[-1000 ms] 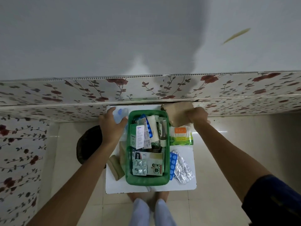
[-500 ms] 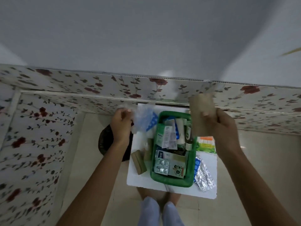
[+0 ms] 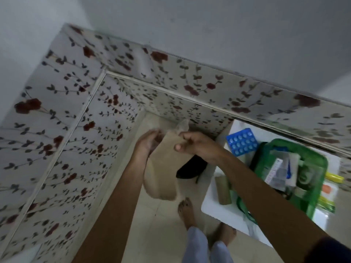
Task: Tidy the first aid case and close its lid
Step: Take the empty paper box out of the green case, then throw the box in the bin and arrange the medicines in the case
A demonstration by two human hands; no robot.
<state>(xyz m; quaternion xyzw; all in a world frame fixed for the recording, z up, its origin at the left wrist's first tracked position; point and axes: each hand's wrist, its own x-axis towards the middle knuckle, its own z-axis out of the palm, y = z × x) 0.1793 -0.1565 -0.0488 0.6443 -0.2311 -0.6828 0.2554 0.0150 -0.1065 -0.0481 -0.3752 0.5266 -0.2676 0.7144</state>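
The green first aid case [image 3: 321, 162] stands open on a small white table [image 3: 214, 205] at the right, filled with boxes and pill strips. No lid is visible. Both hands are left of the table, over the floor. My left hand [image 3: 149, 143] and my right hand [image 3: 197, 146] hold the top of a beige paper bag [image 3: 163, 173], which hangs down between them. A scrap of clear plastic [image 3: 182, 126] sticks out above its top edge.
A blue blister pack [image 3: 242, 141] and a beige roll [image 3: 223, 190] lie on the table left of the case; yellow-green packets [image 3: 334, 179] lie to its right. A black bin [image 3: 191, 168] sits on the floor under my right hand. Floral panels line the corner. Bare feet stand below.
The view has swung left. Both hands have moved off the table to the left and come together on the beige bag; the clear plastic from my left hand now sits at the bag's top.
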